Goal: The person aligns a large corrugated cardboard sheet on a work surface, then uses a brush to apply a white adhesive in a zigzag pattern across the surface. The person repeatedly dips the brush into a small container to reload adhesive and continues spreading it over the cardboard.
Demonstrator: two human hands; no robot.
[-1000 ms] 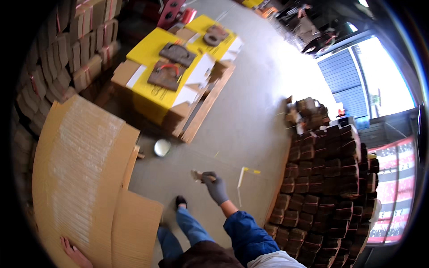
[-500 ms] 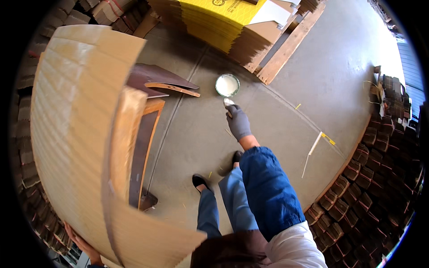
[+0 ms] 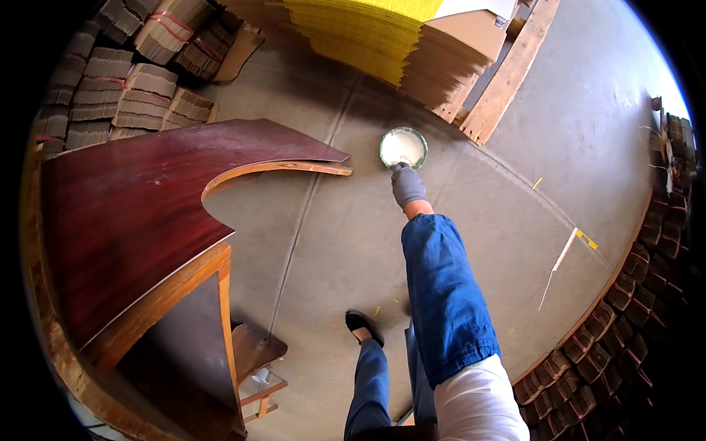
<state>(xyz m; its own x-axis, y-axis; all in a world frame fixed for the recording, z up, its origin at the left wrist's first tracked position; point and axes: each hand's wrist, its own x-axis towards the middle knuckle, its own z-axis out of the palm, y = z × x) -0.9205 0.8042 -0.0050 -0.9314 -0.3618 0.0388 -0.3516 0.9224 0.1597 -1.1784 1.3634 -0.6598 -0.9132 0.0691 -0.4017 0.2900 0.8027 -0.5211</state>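
My right hand (image 3: 408,185), in a grey glove, is closed at the near rim of a round green-edged tub (image 3: 404,146) of white paste on the floor. The brush it grips is mostly hidden by the glove, its head down at the paste. To the left stands a desk with a dark red wood-grain top (image 3: 140,213), its inner edge curved and trimmed in light wood. My left hand is out of view.
A pallet (image 3: 511,73) at the far side bears a stack of yellow-topped cardboard sheets (image 3: 353,37). Tied cardboard bundles (image 3: 147,95) are piled at the far left, more bundles (image 3: 588,353) along the right. A white strip (image 3: 565,248) lies on the concrete floor.
My right hand has moved forward, taking the brush into the tub. The large cardboard sheet at the left, with my left hand at its edge, has gone from view, uncovering the red desktop.
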